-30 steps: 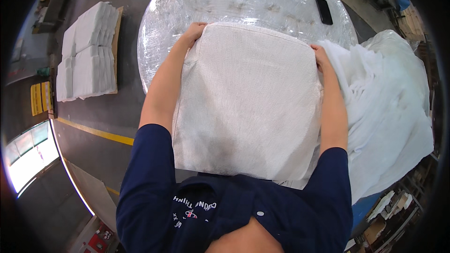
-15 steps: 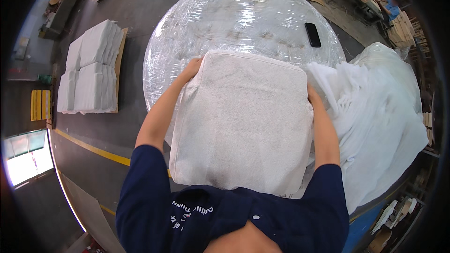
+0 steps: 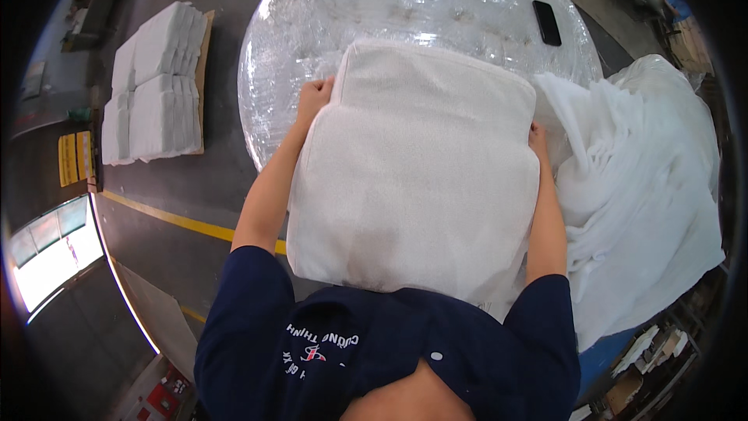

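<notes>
A large, boxy off-white fabric cushion (image 3: 413, 195) lies in front of me, its near end against my shirt. A crease runs across it between my hands, and a greyish smudge or shadow marks its near part. My left hand (image 3: 315, 95) is closed on the cushion's left edge near the far corner, fingers curled. At the right edge, my right hand (image 3: 538, 140) grips the fabric, its fingers partly hidden by the cushion. Beneath the far part is a round surface (image 3: 312, 39) wrapped in clear plastic film.
A black phone (image 3: 547, 23) lies on the wrapped surface at the far right. Loose white wadding (image 3: 623, 187) is heaped to the right. Stacked white pads (image 3: 156, 86) stand on the floor at left, beyond a yellow floor line (image 3: 187, 224).
A deep crease has formed across the cushion between my hands, and its far part now stands out as a separate fold. My view has shifted, with both hands still at its sides.
</notes>
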A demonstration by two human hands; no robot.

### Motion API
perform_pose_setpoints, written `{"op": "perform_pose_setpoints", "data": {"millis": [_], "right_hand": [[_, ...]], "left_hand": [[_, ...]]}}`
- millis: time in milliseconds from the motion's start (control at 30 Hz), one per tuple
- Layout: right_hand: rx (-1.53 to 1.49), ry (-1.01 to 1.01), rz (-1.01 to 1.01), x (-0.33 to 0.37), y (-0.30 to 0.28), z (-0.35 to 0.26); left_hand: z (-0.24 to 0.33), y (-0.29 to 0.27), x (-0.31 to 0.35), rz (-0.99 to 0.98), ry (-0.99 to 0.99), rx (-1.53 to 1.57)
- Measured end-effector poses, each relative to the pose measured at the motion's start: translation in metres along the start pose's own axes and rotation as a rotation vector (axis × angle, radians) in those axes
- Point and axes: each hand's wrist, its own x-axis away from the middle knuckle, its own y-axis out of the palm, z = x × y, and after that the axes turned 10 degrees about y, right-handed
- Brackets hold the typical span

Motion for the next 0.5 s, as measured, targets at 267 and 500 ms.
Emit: {"op": "perform_pose_setpoints", "data": {"millis": [267, 500], "right_hand": [[0.091, 0.227, 0.09, 0.014, -0.016, -0.082], [0.213, -0.436, 0.199, 0.036, 0.009, -0.145]], "left_hand": [[0.037, -0.034, -0.021, 0.009, 0.302, -0.336], [0.132, -0.01, 0.003, -0.198, 0.468, -0.223]]}}
